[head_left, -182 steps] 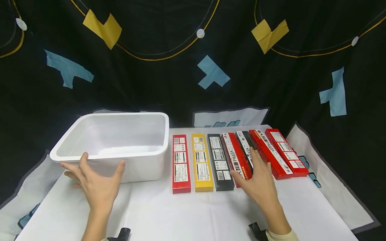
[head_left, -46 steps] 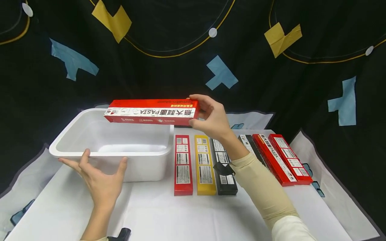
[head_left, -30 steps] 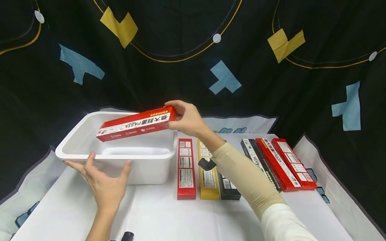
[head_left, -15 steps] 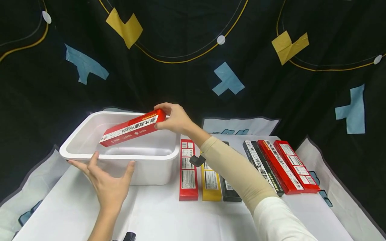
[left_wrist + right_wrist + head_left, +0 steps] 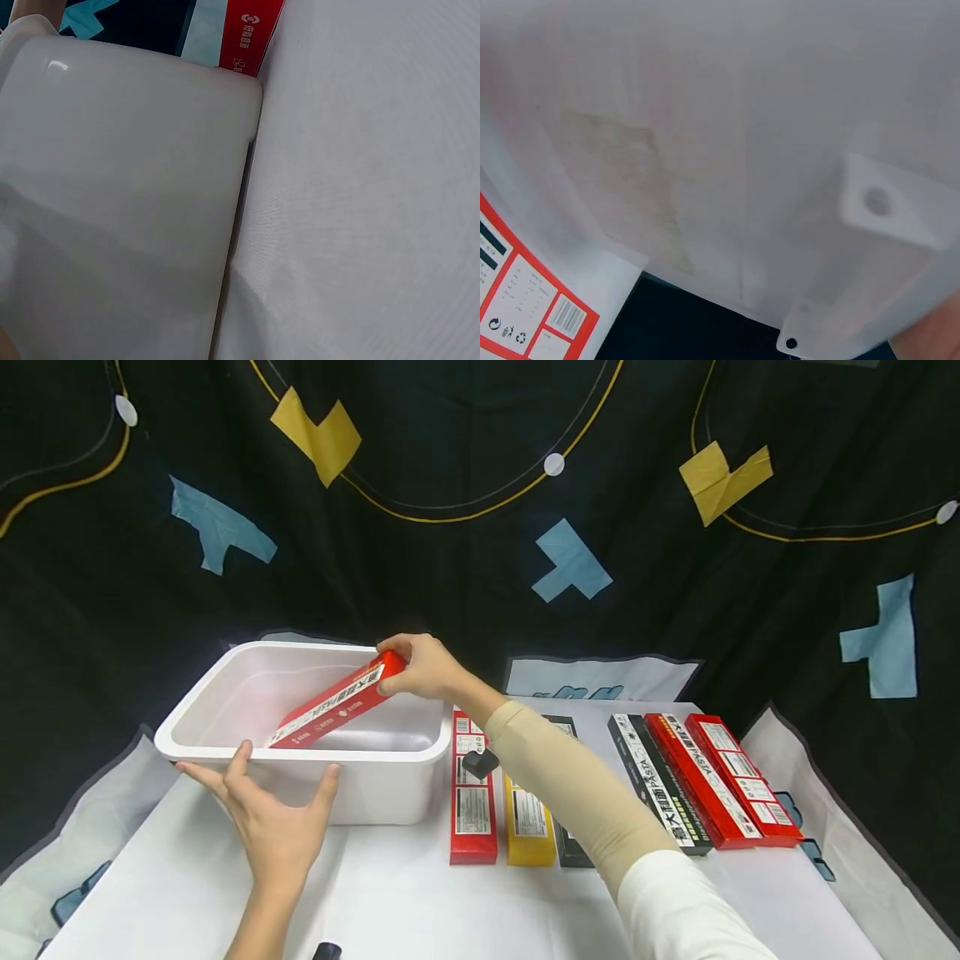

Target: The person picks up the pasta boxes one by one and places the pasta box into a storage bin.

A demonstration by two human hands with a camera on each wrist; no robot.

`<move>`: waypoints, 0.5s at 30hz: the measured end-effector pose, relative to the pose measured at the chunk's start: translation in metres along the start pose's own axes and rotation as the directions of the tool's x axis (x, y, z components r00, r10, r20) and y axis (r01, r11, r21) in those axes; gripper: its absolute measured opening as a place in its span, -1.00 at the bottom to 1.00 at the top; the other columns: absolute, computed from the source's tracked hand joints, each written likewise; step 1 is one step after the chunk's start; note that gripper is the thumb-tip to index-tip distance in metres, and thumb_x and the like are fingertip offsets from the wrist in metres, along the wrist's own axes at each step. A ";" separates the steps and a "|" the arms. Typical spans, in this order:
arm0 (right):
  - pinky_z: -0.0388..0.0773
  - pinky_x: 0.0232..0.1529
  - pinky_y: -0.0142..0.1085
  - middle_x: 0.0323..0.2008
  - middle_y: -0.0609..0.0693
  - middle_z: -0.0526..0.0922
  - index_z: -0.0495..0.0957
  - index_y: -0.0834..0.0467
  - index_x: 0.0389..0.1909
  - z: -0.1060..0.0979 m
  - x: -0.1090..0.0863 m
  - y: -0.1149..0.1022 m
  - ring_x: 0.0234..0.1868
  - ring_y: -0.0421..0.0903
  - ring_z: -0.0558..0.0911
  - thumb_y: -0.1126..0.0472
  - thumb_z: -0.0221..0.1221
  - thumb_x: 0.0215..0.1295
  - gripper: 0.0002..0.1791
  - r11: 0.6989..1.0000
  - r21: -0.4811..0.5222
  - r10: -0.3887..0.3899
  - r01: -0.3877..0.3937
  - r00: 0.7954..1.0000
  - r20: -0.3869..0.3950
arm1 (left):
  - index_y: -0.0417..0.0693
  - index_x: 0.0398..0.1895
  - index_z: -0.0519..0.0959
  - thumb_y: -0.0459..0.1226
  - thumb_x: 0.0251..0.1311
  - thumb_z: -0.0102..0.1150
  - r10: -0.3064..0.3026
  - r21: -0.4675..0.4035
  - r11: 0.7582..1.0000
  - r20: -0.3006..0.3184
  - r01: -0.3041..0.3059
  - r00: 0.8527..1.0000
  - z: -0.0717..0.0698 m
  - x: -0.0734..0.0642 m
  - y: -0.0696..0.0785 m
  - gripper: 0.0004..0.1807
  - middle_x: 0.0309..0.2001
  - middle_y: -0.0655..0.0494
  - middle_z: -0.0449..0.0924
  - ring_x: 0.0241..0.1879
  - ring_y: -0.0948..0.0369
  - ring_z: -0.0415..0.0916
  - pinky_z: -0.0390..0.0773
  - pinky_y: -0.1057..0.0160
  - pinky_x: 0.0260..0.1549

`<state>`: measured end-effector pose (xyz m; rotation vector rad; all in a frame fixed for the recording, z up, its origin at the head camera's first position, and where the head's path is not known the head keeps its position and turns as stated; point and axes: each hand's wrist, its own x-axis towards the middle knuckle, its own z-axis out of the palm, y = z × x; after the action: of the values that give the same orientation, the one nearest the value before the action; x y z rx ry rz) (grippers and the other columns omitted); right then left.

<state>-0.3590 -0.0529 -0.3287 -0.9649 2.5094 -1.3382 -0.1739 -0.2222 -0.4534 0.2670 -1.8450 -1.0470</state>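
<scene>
Pinching the upper end of a red pasta box [image 5: 333,703] between thumb and fingers, the right grip [image 5: 423,667] holds it slantwise inside the white tub [image 5: 382,789]. The box's held end is raised near the far rim on the right, while its other end dips toward the near side and passes out of sight behind the front rim. The left grip [image 5: 277,831] is released, fingers spread against the tub's near wall, with one fingertip up at the rim. The right arm, in a beige sleeve [image 5: 577,793], crosses above a row just right of the tub: a red carton [image 5: 472,814], a yellow carton [image 5: 528,822] and a dark carton [image 5: 564,724], all lying flat and partly covered by the arm. Farther right on the white worktop [image 5: 427,910], a black pasta box [image 5: 660,785] and two red boxes [image 5: 727,785] lie side by side, slanted. Behind everything hangs a black curtain [image 5: 420,585] bearing blue and yellow shapes. The right wrist view shows a barcoded label [image 5: 566,316]; which box carries it, I cannot tell.
</scene>
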 end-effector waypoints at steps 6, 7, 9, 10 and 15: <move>0.59 -0.21 -0.41 0.08 -0.16 0.54 0.46 0.03 0.22 0.004 0.001 0.007 -0.04 -0.16 0.51 0.11 0.45 -0.01 -0.30 0.997 -0.068 0.024 -0.022 0.999 0.030 | 0.04 0.42 0.12 -0.06 -0.25 0.59 0.005 -0.001 1.000 -0.009 -0.006 1.000 0.001 -0.004 -0.002 0.12 0.54 0.11 -0.61 0.49 0.13 -0.63 0.07 0.05 0.37; 0.59 -0.22 -0.41 0.08 -0.16 0.53 0.46 0.02 0.23 0.004 0.001 0.008 -0.03 -0.17 0.51 0.11 0.46 -0.01 -0.29 0.997 -0.079 0.028 -0.025 0.999 0.031 | 0.05 0.42 0.11 -0.05 -0.24 0.59 0.006 0.001 1.000 -0.008 -0.006 1.000 0.001 -0.005 -0.002 0.12 0.54 0.12 -0.62 0.49 0.13 -0.63 0.07 0.05 0.37; 0.59 -0.22 -0.40 0.10 -0.17 0.53 0.46 0.01 0.26 0.002 0.001 0.009 -0.02 -0.17 0.50 0.10 0.46 -0.02 -0.26 0.995 -0.093 0.031 -0.028 0.999 0.025 | 0.04 0.42 0.12 -0.06 -0.24 0.59 0.018 0.001 1.000 -0.008 -0.018 1.000 0.001 -0.004 -0.002 0.12 0.54 0.09 -0.62 0.49 0.12 -0.63 0.05 0.04 0.37; 0.59 -0.22 -0.40 0.12 -0.17 0.53 0.45 0.00 0.27 0.001 0.000 0.009 0.00 -0.17 0.50 0.10 0.46 -0.01 -0.26 0.996 -0.087 0.031 -0.029 0.999 0.019 | 0.04 0.42 0.11 -0.06 -0.24 0.59 0.022 0.000 1.000 -0.008 -0.022 1.000 0.000 -0.003 -0.002 0.12 0.54 0.09 -0.62 0.49 0.12 -0.63 0.04 0.04 0.37; 0.59 -0.12 -0.35 0.20 -0.22 0.51 0.45 -0.06 0.28 -0.007 -0.008 0.011 0.16 -0.15 0.51 0.14 0.44 0.05 -0.29 1.000 -0.007 0.008 -0.008 0.999 -0.048 | 0.01 0.41 0.13 -0.06 -0.24 0.58 0.050 0.008 0.999 -0.018 -0.050 0.999 -0.001 0.000 -0.001 0.11 0.54 0.03 -0.61 0.49 0.09 -0.64 0.01 0.07 0.38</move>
<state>-0.3608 -0.0392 -0.3348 -0.9336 2.5527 -1.3665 -0.1734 -0.2229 -0.4538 0.2326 -1.8306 -1.0006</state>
